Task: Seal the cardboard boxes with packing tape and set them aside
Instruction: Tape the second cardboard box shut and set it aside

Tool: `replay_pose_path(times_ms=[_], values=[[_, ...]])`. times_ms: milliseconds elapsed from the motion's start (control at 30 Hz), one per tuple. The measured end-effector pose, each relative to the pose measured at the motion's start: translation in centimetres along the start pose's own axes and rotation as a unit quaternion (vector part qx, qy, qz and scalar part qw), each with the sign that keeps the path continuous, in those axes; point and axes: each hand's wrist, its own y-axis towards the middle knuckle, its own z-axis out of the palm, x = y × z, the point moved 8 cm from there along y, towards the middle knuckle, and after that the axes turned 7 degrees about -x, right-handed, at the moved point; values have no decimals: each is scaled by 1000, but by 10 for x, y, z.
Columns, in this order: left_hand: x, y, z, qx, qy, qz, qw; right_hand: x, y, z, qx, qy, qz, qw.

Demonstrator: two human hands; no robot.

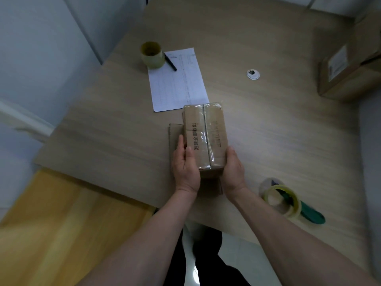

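Small brown cardboard box [204,137], clear tape along its seam, gripped between left hand [185,164] and right hand [233,166], fingers curled round its sides; sealing looks done, next: set aside.

Box [204,137] mid-table; paper [177,83] behind it; tape dispenser [288,201] right; tape roll [152,55] far left.

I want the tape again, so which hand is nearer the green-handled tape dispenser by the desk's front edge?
Right. The right hand grips the taped cardboard box, just left of the green-handled tape dispenser; the left hand holds the box's far side.
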Motion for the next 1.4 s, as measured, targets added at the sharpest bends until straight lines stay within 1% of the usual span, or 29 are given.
replay_pose_path(times_ms=[100, 167, 233, 267, 300, 333, 367, 433, 467, 500, 533, 567, 600, 633, 700, 733, 833, 933, 1033, 1133, 1200, 1267, 1367, 1400], values=[[-9, 2, 5, 49, 25, 13, 998, -6, -1, -1, 22, 25, 58, 998], [-15, 2, 6, 81, 52, 27, 995, -6, -3, -2, 60, 33, 80, 994], [-21, -1, 7, 113, 80, 42, 989, -3, -1, -8, 80, -12, 84, 993], [-24, -4, 7, 129, 88, 45, 987, 0, 3, -13, 65, -50, 76, 994], [-26, -7, 7, 142, 93, 52, 984, 7, 10, -20, 30, -107, 45, 993], [-28, -10, 7, 148, 98, 57, 982, 19, 18, -28, -11, -179, -12, 984], [-29, -11, 6, 152, 104, 65, 981, 37, 22, -30, -36, -246, -87, 965], [-31, -14, 3, 154, 121, 72, 978, 77, 24, -19, -32, -316, -238, 918], [-31, -16, 3, 158, 130, 71, 976, 91, 26, -8, -15, -348, -292, 891], [-32, -18, 5, 168, 134, 71, 974, 102, 30, 3, -1, -392, -325, 861], [-33, -20, 6, 178, 138, 67, 972, 107, 37, 14, 11, -432, -340, 835], [-34, -21, 8, 189, 140, 64, 970, 112, 44, 22, 19, -459, -349, 817], [-34, -21, 11, 195, 144, 57, 969, 115, 52, 27, 24, -461, -352, 814], [-33, -20, 13, 196, 145, 48, 969, 116, 58, 27, 23, -439, -342, 830], [-31, -17, 14, 185, 146, 35, 971, 110, 71, 23, 18, -374, -284, 883], [-30, -16, 14, 175, 148, 33, 973, 108, 73, 21, 10, -354, -266, 896], [-29, -17, 14, 158, 147, 31, 976, 104, 73, 15, -18, -313, -244, 918], [-31, -18, 13, 152, 148, 31, 977, 93, 75, 4, -43, -236, -157, 958], [-33, -20, 13, 156, 158, 33, 975, 86, 74, -2, -48, -208, -118, 970], [-32, -21, 13, 150, 161, 37, 975, 72, 76, -5, -34, -160, -78, 983], [-32, -21, 14, 149, 161, 48, 974, 67, 72, -6, -28, -188, -76, 979], [-30, -19, 16, 162, 159, 45, 973, 63, 67, -9, -29, -240, -97, 966], [-34, -2, 21, 209, 184, 11, 960, 63, 58, -13, -31, -246, -109, 963], [-39, 8, 24, 207, 189, 5, 960, 65, 55, -11, -29, -248, -112, 962]])
